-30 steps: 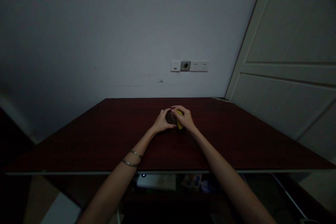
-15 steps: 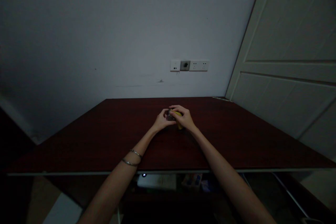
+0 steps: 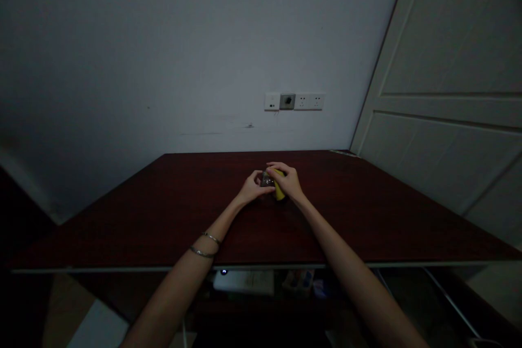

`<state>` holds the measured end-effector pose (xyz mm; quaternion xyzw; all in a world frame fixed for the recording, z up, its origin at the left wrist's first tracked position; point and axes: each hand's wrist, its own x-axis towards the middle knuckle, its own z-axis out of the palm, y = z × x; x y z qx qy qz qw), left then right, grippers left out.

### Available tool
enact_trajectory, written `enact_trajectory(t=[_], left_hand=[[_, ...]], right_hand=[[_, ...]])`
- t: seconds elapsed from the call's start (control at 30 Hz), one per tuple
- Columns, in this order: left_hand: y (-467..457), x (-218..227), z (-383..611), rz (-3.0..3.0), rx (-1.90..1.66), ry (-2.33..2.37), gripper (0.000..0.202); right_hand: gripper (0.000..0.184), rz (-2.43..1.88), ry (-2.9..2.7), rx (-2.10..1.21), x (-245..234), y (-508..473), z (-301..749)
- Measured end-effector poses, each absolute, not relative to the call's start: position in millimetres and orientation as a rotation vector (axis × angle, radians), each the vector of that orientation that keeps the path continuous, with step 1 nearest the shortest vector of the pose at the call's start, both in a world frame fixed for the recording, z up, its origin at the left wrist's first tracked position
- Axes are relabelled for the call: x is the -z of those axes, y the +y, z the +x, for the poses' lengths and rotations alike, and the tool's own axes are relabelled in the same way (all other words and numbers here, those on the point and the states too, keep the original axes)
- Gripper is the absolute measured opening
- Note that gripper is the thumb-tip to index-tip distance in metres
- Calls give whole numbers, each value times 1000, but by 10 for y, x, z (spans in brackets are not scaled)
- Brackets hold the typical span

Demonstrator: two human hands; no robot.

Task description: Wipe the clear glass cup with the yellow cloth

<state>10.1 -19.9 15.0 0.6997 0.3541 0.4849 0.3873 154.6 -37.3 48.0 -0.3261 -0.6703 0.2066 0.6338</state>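
Hands meet above a deep-red tabletop (image 3: 163, 217), the left hand (image 3: 250, 189) curled around a dark, shiny object (image 3: 267, 181), the right hand (image 3: 289, 181) pinching a yellow piece (image 3: 279, 192) between thumb and fingers. With 12 o'clock toward the wall (image 3: 204, 65), the dark object sits between the 2 hands, at 2 to 3 o'clock from the left and 9 o'clock from the right. The yellow piece lies just beside it, at its 4 o'clock, nearer the right hand, its long axis running from 11 to 5 o'clock. The dark object's own axis cannot be told, with fingers covering much of it. The left thumb points to 3 o'clock, its tip beside the yellow piece. Wall sockets (image 3: 310, 101) stand between 12 and 1 o'clock. 1 second earlier, the dark object showed a broad, rounded brown face; now it shows a smaller, glinting patch, apparently turned in the grip. More of the yellow piece is visible than 0.5 seconds ago, while both forearms hold nearly the same lines.
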Motion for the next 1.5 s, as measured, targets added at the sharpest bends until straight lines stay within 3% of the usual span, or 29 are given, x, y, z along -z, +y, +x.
enact_trajectory(t=[0.23, 0.47, 0.7, 0.87, 1.03, 1.23, 1.5], left_hand=[[-265, -208, 98, 1682, -1188, 868, 59], [-317, -251, 119, 1659, -1140, 761, 63], [-265, -246, 105, 1591, -1195, 759, 59], [-261, -275, 69, 1540, -1169, 781, 57], [-247, -275, 44, 1505, -1121, 816, 54], [-241, -269, 32, 1500, -1078, 828, 51], [-237, -297, -1, 1551, -1092, 779, 57]], right_hand=[[13, -643, -1682, -530, -535, -408, 1620], [24, -782, -1422, -637, -472, -254, 1657], [35, -763, -1536, -769, -530, -337, 1661], [60, -696, -1713, -938, -565, -408, 1716], [83, -728, -1819, -808, -502, -394, 1695], [78, -749, -1775, -748, -439, -357, 1638], [72, -790, -1548, -922, -454, -323, 1637]])
